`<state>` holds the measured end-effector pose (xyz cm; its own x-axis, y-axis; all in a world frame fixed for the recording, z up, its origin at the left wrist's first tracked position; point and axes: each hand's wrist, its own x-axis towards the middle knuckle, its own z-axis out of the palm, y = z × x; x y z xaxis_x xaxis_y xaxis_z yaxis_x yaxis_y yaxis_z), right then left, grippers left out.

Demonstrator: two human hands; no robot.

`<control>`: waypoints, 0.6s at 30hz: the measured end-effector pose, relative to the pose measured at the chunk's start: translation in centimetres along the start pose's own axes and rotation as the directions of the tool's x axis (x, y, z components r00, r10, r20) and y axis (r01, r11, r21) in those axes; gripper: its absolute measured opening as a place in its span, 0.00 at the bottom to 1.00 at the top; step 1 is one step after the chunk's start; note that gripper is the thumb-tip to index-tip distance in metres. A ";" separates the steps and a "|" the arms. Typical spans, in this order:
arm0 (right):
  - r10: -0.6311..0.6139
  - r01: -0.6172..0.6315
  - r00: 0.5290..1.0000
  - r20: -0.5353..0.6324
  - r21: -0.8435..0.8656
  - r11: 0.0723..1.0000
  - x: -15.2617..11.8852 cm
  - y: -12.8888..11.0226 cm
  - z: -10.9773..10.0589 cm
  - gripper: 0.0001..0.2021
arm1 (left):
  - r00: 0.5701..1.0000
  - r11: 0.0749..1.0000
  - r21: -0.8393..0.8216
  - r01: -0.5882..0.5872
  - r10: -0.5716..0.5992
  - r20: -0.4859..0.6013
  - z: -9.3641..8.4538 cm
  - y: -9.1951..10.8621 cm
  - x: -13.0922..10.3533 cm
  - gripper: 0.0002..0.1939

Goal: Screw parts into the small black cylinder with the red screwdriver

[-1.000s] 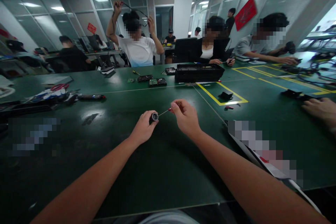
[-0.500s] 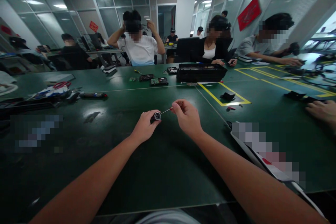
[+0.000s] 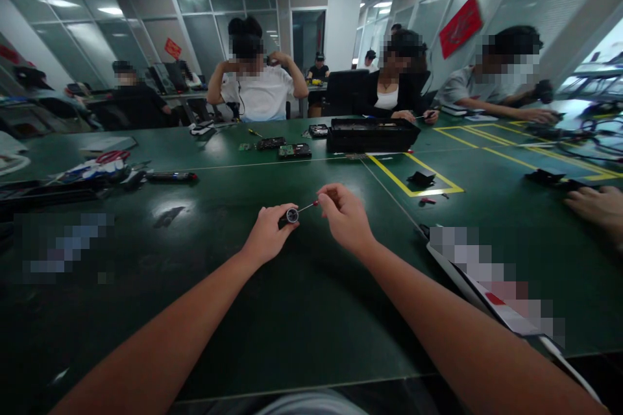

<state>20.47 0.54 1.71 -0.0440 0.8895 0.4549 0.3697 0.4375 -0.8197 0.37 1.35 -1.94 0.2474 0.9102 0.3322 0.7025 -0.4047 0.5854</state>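
Over the middle of the green table (image 3: pixel 233 331), my left hand (image 3: pixel 267 233) is closed around a small dark cylindrical part (image 3: pixel 291 215) with a pale ring on its round end. My right hand (image 3: pixel 346 217) pinches the red handle of a thin screwdriver (image 3: pixel 309 206). The screwdriver's metal shaft points left, and its tip meets the side of the cylindrical part. Whether the tip sits in a screw is too small to tell. Fingers of my left hand hide much of the part's body.
Beyond my hands are circuit boards (image 3: pixel 294 151) and a long black housing (image 3: pixel 374 135). A black bracket (image 3: pixel 421 179) lies inside yellow tape. Tools (image 3: pixel 109 168) are piled at left, with a dark pen-like tool (image 3: pixel 172 177). At right are a white-edged board (image 3: pixel 491 298) and another person's hand (image 3: pixel 596 207).
My right fingers have shifted slightly on the screwdriver, so more of its red end shows. My left hand stays in place. Across the table, a person in white has lowered their hands a little.
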 end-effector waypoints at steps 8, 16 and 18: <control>-0.033 0.028 0.999 -0.037 -0.141 0.990 0.0 -0.3 -0.1 0.19 | 0.999 1.000 0.025 -0.005 0.004 0.049 0.2 0.3 -0.1 0.16; -0.013 0.013 1.000 0.006 -0.139 0.990 -0.2 -0.6 -0.2 0.13 | 1.000 1.000 0.016 -0.003 0.003 0.025 0.2 0.2 -0.1 0.16; -0.026 0.025 1.000 -0.008 -0.161 0.987 -0.2 -0.7 -0.2 0.14 | 0.999 1.000 0.012 -0.006 0.005 0.038 0.2 0.3 -0.2 0.16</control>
<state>20.36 0.06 2.25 -0.0462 0.8765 0.4791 0.5128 0.4324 -0.7416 0.68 1.10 -1.99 0.2763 0.9108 0.3066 0.7094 -0.4085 0.5743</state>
